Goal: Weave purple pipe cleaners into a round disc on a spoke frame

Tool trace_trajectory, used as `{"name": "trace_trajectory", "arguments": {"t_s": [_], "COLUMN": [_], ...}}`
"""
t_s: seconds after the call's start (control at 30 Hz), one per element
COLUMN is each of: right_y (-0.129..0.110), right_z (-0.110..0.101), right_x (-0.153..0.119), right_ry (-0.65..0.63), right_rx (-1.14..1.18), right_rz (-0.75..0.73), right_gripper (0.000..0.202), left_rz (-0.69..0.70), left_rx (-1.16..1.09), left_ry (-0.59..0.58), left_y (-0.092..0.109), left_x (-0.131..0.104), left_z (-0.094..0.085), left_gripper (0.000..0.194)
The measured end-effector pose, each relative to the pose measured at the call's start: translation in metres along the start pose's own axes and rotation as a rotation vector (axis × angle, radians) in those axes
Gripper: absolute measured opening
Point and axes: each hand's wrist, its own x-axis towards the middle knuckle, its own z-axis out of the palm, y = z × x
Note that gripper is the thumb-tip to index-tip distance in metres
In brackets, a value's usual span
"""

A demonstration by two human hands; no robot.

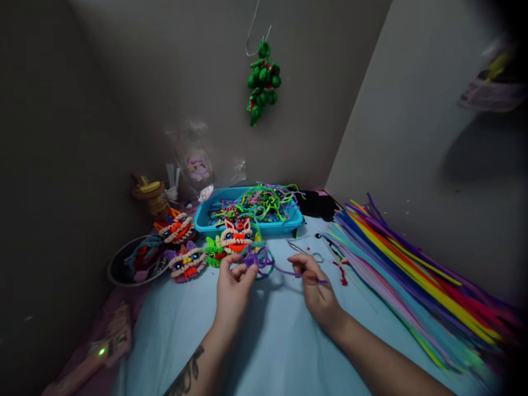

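Note:
Between thumb and fingers, my left hand point(236, 283) pinches a looped purple pipe cleaner shape point(258, 257). A teal strand curves around the loops. One purple end stretches right to my right hand point(315, 286), whose fingers are closed on it, and its tip pokes out past the thumb. Just behind my left hand lie an orange and cream lion-head figure point(236, 235), a small green figure point(214, 253) and a purple-eared figure point(187, 260). Scissors point(297, 248) rest on the cloth beyond my right hand.
A blue tray point(249, 229) of tangled pipe cleaners stands at the back. Long coloured pipe cleaners point(408, 264) spread along the right. At left are a metal bowl point(113, 275), another lion-head point(177, 226) and a pink device point(117, 335). A green ornament point(264, 77) hangs above.

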Motion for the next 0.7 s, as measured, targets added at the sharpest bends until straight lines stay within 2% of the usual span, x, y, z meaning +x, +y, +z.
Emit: {"name": "trace_trajectory", "arguments": {"t_s": [0.07, 0.13, 0.27, 0.4, 0.47, 0.53, 0.6, 0.7], "right_y": [-0.001, -0.004, -0.022, -0.039, -0.04, -0.034, -0.025, -0.011], "right_z": [-0.003, -0.003, 0.007, 0.019, 0.021, 0.021, 0.019, 0.013], "right_x": [0.001, 0.003, 0.0, -0.009, -0.012, -0.012, -0.01, -0.004], "right_ry": [0.016, -0.059, -0.385, -0.66, -0.721, -0.685, -0.55, -0.258], "right_rx": [0.038, 0.079, 0.135, -0.043, -0.099, -0.101, -0.079, -0.091], "right_rz": [-0.033, -0.129, -0.392, -0.515, -0.507, -0.483, -0.429, -0.231], "right_gripper": [0.042, 0.041, 0.029, 0.011, 0.026, 0.044, 0.052, 0.04], "left_rz": [0.021, 0.032, 0.029, 0.026, 0.023, 0.023, 0.028, 0.006], "left_rx": [-0.028, -0.053, -0.077, -0.101, -0.088, -0.078, -0.063, -0.025], "left_ry": [0.039, 0.074, 0.124, 0.142, 0.132, 0.102, 0.065, -0.024], "left_y": [0.003, 0.006, 0.007, 0.004, 0.002, 0.0, 0.0, -0.001], "left_x": [0.0, 0.0, 0.0, 0.002, 0.003, 0.004, 0.004, 0.001], "left_z": [0.0, -0.001, -0.001, -0.002, -0.003, -0.003, -0.002, 0.001], "left_gripper": [0.043, 0.043, 0.043, 0.044, 0.044, 0.044, 0.042, 0.039]}}
